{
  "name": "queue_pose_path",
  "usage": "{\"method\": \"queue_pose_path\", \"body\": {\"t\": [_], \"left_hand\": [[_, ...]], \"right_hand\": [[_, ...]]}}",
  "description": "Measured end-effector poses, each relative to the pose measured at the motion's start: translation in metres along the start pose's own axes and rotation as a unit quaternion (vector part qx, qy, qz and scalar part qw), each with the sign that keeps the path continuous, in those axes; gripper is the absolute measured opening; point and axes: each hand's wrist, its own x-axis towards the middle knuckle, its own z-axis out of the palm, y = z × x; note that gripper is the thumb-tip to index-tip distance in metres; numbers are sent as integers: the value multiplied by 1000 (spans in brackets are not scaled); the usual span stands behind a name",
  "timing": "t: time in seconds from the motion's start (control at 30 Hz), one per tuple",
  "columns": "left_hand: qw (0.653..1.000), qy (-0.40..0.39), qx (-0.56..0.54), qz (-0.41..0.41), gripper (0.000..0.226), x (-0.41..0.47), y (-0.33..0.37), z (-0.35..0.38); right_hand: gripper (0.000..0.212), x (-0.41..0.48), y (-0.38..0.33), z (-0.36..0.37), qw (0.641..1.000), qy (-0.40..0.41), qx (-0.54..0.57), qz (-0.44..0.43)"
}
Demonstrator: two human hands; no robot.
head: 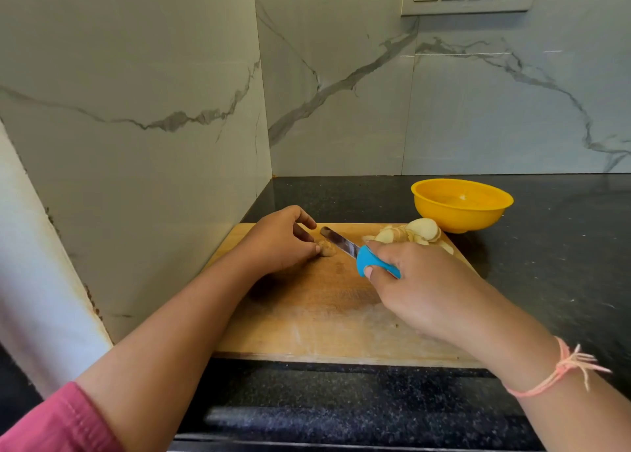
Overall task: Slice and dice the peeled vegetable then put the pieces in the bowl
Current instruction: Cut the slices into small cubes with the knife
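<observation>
At the far-left end of the cutting board (pixel 307 315), your left hand (pixel 283 238) lies curled, thumb and fingertips pinching a small brownish stub of the peeled vegetable (pixel 327 247) against the wood. The stub sits just right of those fingertips, touching them. It is too small and blurred to read a long axis; it looks roughly round.

Next along is the knife (pixel 341 243). Its tip points up-left, and the blade lies just beside the stub on its right, apparently not in it. The blade slants back toward your right hand (pixel 420 291), which is wrapped round the blue handle (thumb tip shows beneath it).

Behind that hand, a loose heap of pale slices (pixel 415 234) lies at the board's far-right corner. Past it, off the board on the dark counter (pixel 546 246), stands the yellow bowl (pixel 457 216), with no pieces visible inside.

Judgement: slicing is nearly done and dicing has not begun. The next cut turns on the narrow gap between blade and left fingertips, and there is little stub to hold.
</observation>
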Motion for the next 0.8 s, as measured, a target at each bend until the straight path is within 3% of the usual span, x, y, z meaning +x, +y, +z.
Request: {"method": "queue_pose_path", "body": {"t": [0.27, 0.53, 0.8], "left_hand": [[1000, 7, -15, -2, 31, -2, 3, 3], [998, 28, 40, 26, 20, -4, 7, 7], [999, 43, 30, 13, 16, -3, 6, 8]], "right_hand": [[48, 6, -5, -1, 999, -19, -23, 11], [45, 19, -16, -11, 993, -91, -24, 67], [45, 7, -10, -14, 990, -123, -55, 50]]}}
